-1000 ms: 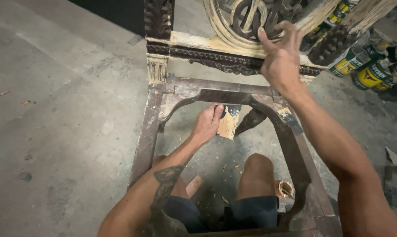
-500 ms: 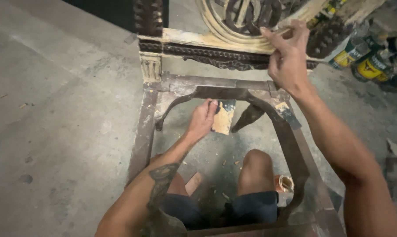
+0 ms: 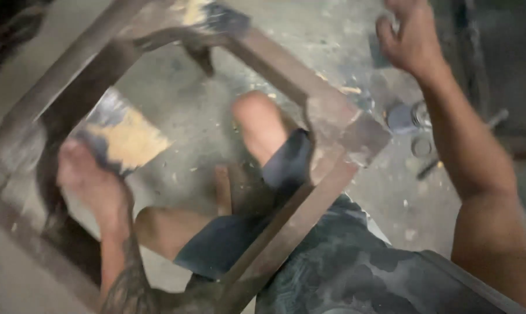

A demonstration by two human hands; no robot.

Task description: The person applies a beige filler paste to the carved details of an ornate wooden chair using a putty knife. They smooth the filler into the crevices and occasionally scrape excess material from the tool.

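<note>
The view is blurred and tilted. My left hand [image 3: 91, 183] is inside the wooden chair seat frame [image 3: 327, 125], gripping a worn piece of sandpaper [image 3: 129, 139] with a tan middle and dark edges, close to the frame's left rail. My right hand [image 3: 414, 43] is raised at the top right, outside the frame, with its fingers apart and nothing visible in them. Its fingertips run off the top edge. My bare knee [image 3: 257, 116] and dark shorts [image 3: 286, 163] show through the frame's opening.
The dusty concrete floor [image 3: 408, 215] is strewn with wood chips. A small round lid or can [image 3: 417, 116] and a thin dark tool [image 3: 434, 167] lie on the floor to the right of the frame. A dark upright bar [image 3: 469, 58] stands behind my right hand.
The view has swung down and rotated, and the carved chair back is out of sight. My right hand has come off the chair back. My left hand still holds the sandpaper inside the frame.
</note>
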